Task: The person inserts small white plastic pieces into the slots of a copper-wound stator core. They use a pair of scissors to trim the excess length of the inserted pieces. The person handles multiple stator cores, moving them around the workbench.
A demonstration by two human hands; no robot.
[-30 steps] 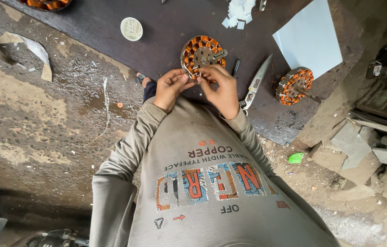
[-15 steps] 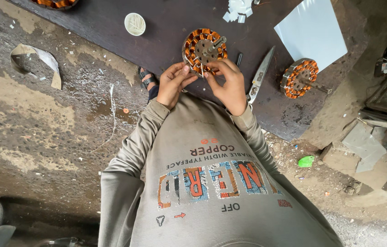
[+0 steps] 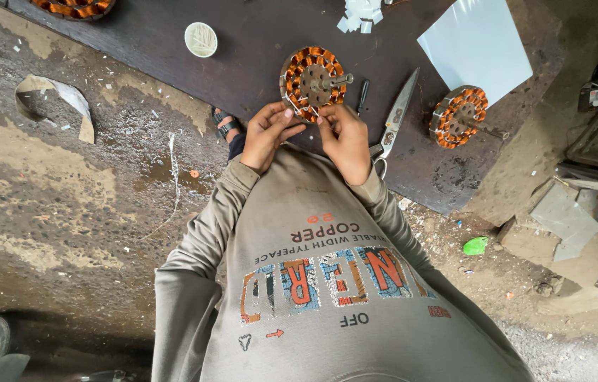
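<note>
Dusty concrete floor [image 3: 65,198] surrounds a dark worktop [image 3: 242,64], which lies low in front of the person. On its near edge stands a round motor stator [image 3: 311,78] with orange copper windings and a shaft pointing right. Both hands meet at its near rim: the left hand [image 3: 269,134] and the right hand [image 3: 345,138] each close their grip on something thin, perhaps a wire end or an insulation strip; I cannot tell which. I judge the winding work to be well along, since the slots look filled with copper, and only finishing at the rim seems left. Scissors [image 3: 394,120] lie just right of the hands. A second stator [image 3: 459,117] stands further right, near a white sheet [image 3: 475,42].
</note>
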